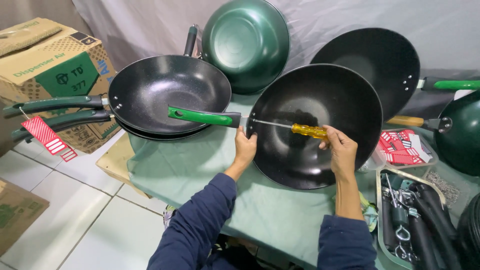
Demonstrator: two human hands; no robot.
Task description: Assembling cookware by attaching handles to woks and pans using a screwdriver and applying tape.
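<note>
A black non-stick wok (320,150) stands tilted on a green cloth (180,170) with its inside facing me. Its green and black handle (205,117) sticks out to the left. My left hand (245,148) grips the wok's rim where the handle joins. My right hand (340,147) holds a screwdriver (307,130) with a yellow handle. The metal shaft runs left across the wok's inside to the handle joint.
Two stacked black woks (170,92) with dark handles and a red tag (47,137) lie at left, by a cardboard box (55,65). More green and black woks (245,42) lean at the back. A tray of dark handles (415,220) sits at right.
</note>
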